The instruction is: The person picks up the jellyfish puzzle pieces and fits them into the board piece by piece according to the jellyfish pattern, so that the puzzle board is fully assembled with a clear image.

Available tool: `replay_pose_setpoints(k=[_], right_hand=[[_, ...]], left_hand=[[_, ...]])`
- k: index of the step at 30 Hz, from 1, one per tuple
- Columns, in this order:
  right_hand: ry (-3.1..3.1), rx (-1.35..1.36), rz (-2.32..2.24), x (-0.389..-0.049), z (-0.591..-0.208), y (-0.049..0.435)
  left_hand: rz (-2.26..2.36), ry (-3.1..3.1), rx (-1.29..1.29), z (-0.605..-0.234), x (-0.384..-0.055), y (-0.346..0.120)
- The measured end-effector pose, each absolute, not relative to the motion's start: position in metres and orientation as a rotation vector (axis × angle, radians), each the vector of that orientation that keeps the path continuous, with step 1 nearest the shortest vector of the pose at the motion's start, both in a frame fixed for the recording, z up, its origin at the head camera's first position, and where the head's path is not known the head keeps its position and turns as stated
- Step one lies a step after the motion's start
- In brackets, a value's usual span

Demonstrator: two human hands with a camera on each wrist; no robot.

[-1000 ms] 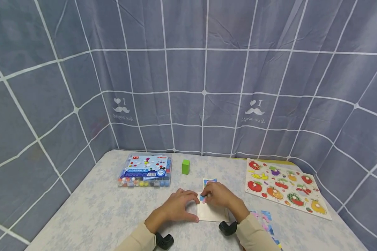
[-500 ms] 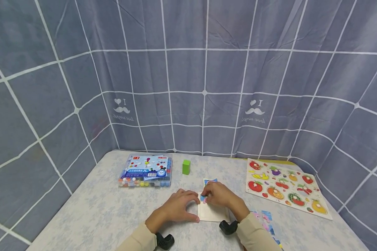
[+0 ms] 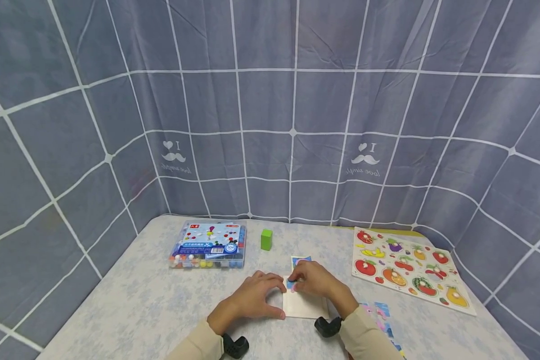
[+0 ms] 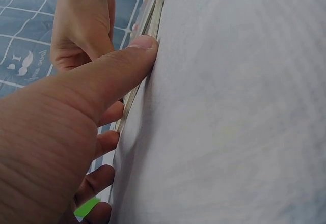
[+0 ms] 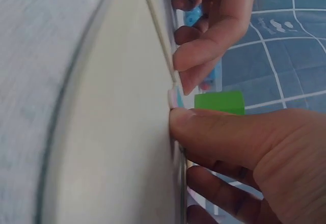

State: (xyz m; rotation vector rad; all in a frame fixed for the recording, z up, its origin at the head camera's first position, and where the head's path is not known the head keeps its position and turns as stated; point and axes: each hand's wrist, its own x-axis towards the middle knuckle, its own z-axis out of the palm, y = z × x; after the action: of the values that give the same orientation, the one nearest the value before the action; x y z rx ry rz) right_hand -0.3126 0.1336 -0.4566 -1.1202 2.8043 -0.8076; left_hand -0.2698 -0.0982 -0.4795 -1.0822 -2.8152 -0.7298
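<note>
A pale wooden puzzle tray [image 3: 303,306] lies on the table, its raised rim showing in the right wrist view. My left hand [image 3: 257,294] rests along the tray's left side, thumb [image 4: 142,43] extended and fingertips at the edge. Over the tray's upper left corner, my right hand [image 3: 316,280] pinches a small blue-and-pink puzzle piece [image 3: 290,285] between thumb and fingers. In the right wrist view that piece [image 5: 175,98] is mostly covered by the thumb. Just beyond the tray is a colourful picture piece [image 3: 300,259], partly hidden behind the right hand.
Several picture puzzle pieces [image 3: 381,311] lie by the right sleeve. A fruit peg board [image 3: 409,267] is at the right, a green block [image 3: 266,239] stands behind the tray, and a clear box of coloured balls [image 3: 209,245] is at the back left. A grid-patterned curtain [image 3: 270,110] borders the table.
</note>
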Motion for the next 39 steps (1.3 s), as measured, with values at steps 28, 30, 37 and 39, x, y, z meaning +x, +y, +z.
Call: replay_pose_setpoints(k=[28,30,37,39], right_hand=[[2.727,-0.914,-0.672,-0.261,-0.439,0.282],[2.748,-0.946,-0.656,-0.259,-0.443,0.292],[2.868,-1.115,-0.692,-0.26,-0.456,0.303],[2.883,-1.116,-0.677,-0.259,-0.456,0.303]], left_hand=[[-0.742,-2.87,-1.06,-0.477,-0.271,-0.1],[-0.748,-2.861,-1.069,-0.476,-0.27,-0.099],[-0.751,-2.872,-1.065,-0.474,-0.272,-0.099],[-0.754,-2.867,-1.071,-0.475,-0.273,-0.098]])
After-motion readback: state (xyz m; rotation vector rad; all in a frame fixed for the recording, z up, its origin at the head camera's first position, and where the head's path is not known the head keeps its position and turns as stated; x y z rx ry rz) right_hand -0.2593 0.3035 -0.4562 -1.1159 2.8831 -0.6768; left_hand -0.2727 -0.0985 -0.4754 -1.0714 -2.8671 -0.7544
